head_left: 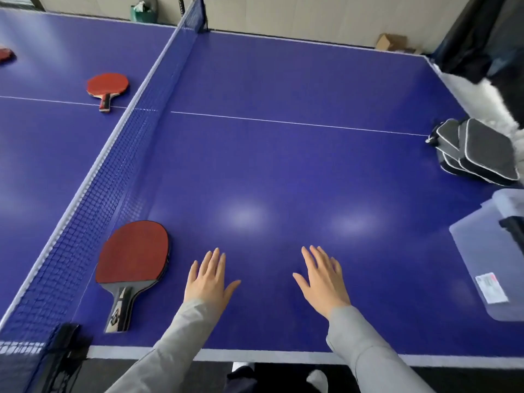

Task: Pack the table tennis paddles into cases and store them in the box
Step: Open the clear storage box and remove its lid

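A stack of red-faced paddles (133,256) lies by the net at the near left, handles toward me. My left hand (209,276) hovers flat and open just right of that stack, holding nothing. My right hand (323,279) is spread open over the blue table, also holding nothing. Another red paddle (107,85) lies beyond the net, and part of a third paddle (5,53) shows at the far left edge. Several black zip cases (479,151) are piled at the table's right edge. A clear plastic box (487,265) stands at the near right.
The net (122,143) runs diagonally from the near left to the far middle, with its clamp (65,347) at the near table edge. A dark bag or cloth (482,38) hangs at the far right corner. The blue table (283,165) stretches between my hands and the cases.
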Tool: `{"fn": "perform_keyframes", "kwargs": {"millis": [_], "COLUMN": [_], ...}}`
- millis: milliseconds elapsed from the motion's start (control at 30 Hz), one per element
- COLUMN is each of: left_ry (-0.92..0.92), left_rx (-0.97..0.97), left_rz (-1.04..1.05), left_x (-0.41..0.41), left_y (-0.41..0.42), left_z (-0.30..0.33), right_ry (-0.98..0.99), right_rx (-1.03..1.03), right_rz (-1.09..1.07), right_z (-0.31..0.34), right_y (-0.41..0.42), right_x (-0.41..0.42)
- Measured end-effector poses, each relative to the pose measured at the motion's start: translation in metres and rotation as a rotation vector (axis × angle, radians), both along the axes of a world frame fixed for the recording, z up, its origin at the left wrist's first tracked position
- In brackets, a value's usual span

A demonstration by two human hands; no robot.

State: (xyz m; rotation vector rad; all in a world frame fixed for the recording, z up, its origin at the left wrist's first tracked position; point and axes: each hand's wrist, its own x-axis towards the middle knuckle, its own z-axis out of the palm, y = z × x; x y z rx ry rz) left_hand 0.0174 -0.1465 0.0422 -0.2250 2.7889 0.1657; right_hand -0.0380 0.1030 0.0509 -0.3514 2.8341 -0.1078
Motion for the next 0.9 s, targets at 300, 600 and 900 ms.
{"fn": "perform_keyframes", "kwargs": {"millis": [300, 600, 900], "left_ry": [0.027, 0.173, 0.286], "left_rx": [-0.076, 0.018, 0.117], "left_rz": [-0.25, -0.383, -0.42], "left_x": [-0.057, -0.07, -0.079], "left_y": [0.126, 0.353, 0.518], "left_z": [0.044, 0.114, 0.159], "right_ry": [0.118, 0.28, 0.316], "right_rx": [-0.049, -0.045, -0.013], "right_rz": [-0.176, -0.303, -0.418], "right_z": [0.048, 0.107, 0.135], "right_y": [0.117, 0.322, 0.487], "right_x": [0.01, 0.053, 0.092]}}
